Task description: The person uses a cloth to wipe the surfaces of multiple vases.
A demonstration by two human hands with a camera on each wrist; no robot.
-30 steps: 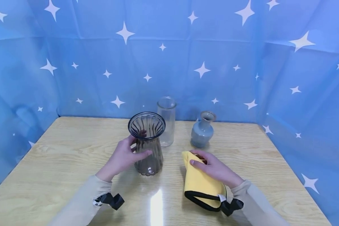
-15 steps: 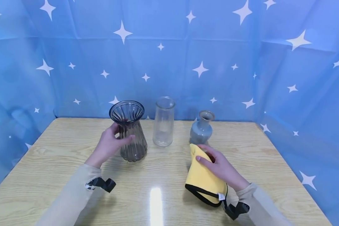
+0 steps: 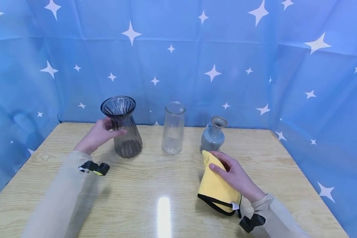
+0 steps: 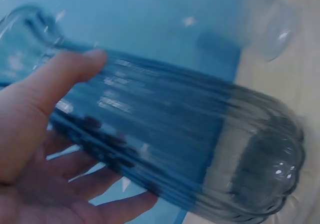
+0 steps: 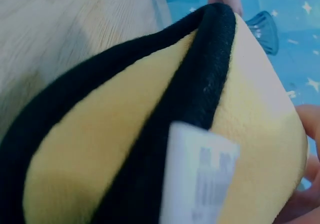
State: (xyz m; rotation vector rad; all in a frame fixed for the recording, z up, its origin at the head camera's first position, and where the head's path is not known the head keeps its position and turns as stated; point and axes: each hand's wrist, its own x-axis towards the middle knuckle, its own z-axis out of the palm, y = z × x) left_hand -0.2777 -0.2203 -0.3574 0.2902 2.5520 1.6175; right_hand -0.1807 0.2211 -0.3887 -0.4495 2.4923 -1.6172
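Note:
My left hand [image 3: 99,135] grips a smoky grey ribbed glass vase [image 3: 128,142] below its flared rim, at the back left of the table. In the left wrist view the thumb lies on one side of the vase [image 4: 165,109] and the fingers curl behind it. The vase leans slightly toward the left. My right hand [image 3: 233,173] pinches a folded yellow cloth [image 3: 215,183] with black edging and a white label, in front of a small blue-grey vase. Up close in the right wrist view, the cloth [image 5: 260,104] hides most of that hand.
A clear glass cylinder vase [image 3: 173,132] stands upright at the back middle. Right of it is the blue-grey ceramic vase [image 3: 213,135]. A blue curtain with white stars [image 3: 178,66] rises behind the wooden table [image 3: 137,198] and along its sides.
My left hand has carried the smoky vase left and toward the back, away from the clear vase. The right hand with the cloth has shifted slightly right and back.

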